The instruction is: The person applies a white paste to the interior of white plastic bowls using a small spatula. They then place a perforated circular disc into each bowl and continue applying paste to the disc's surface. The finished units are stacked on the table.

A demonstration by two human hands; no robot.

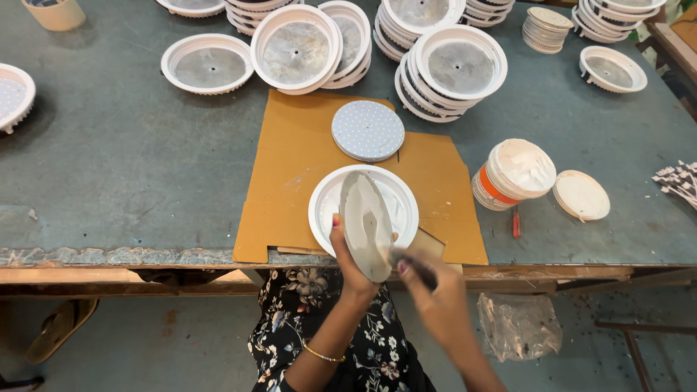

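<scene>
My left hand [347,258] holds a round grey disc [365,221] on edge, tilted over a white round lamp housing [325,210] that rests on a brown cardboard sheet [290,181]. My right hand [434,290] grips a dark brush [410,265] whose tip touches the disc's lower edge. A stack of round white boards dotted with small LEDs [367,130] lies on the cardboard just beyond the housing.
An open white tub of white paste [517,173] stands to the right, its lid [581,194] beside it. Stacks of white housings [450,72] fill the table's far side. A plastic bag [519,325] hangs below the table edge. White clips [679,180] lie at far right.
</scene>
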